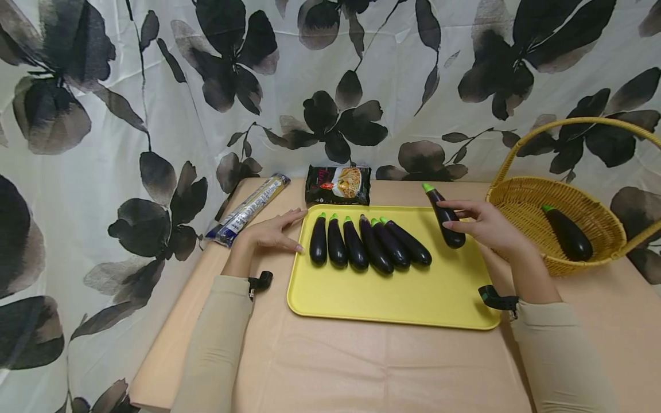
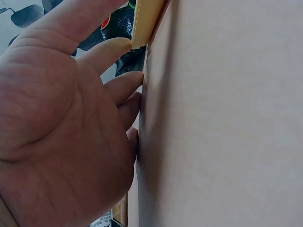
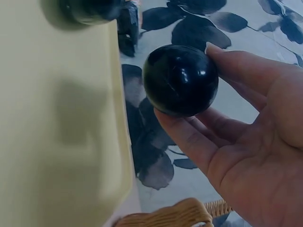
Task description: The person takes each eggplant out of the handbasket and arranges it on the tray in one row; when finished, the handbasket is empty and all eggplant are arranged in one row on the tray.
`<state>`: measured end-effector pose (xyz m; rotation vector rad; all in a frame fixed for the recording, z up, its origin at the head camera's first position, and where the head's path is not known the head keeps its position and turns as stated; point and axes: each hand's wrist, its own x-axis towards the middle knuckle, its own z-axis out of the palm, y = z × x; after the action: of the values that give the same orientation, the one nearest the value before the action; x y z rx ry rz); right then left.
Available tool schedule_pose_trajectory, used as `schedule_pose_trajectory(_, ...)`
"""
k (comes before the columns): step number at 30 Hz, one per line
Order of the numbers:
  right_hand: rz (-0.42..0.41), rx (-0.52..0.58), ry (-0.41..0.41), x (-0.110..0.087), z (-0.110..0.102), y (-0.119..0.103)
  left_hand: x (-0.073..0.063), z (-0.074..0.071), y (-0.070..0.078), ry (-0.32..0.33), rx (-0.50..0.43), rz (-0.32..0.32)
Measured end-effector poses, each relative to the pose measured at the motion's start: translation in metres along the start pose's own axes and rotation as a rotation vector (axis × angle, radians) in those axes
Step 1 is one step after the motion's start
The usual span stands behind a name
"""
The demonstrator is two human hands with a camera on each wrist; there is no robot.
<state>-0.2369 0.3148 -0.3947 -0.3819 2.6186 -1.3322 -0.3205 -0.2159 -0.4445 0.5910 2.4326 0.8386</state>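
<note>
My right hand [image 1: 482,225] pinches an eggplant [image 1: 444,218] between thumb and fingers over the right part of a yellow tray [image 1: 392,304]. In the right wrist view the rounded dark end of this eggplant [image 3: 180,80] faces the camera, held off the tray surface. Several more eggplants [image 1: 355,245] lie side by side on the tray's left half, green stem ends pointing away. At the tray's upper left corner rests my left hand [image 1: 273,232], fingers spread, thumb on the rim. The left wrist view shows its fingers [image 2: 116,49] extended along the tray edge and tabletop.
A yellow wicker basket [image 1: 537,189] with a tall handle stands right of the tray, one eggplant [image 1: 568,234] inside. Behind the tray is a black food packet [image 1: 338,185]. A long silver-blue package [image 1: 249,209] lies at the left. Floral cloth hangs behind the table.
</note>
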Motion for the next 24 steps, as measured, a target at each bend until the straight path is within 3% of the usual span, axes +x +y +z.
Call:
schedule_pose_trajectory(12, -0.039, -0.077, -0.138, 0.008, 0.017, 0.004, 0.001, 0.000, -0.001, -0.001, -0.017, -0.006)
schedule_pose_trajectory(24, -0.053, -0.111, -0.203, 0.010, 0.025, 0.005, 0.001, -0.001, -0.001, -0.002, -0.015, 0.004)
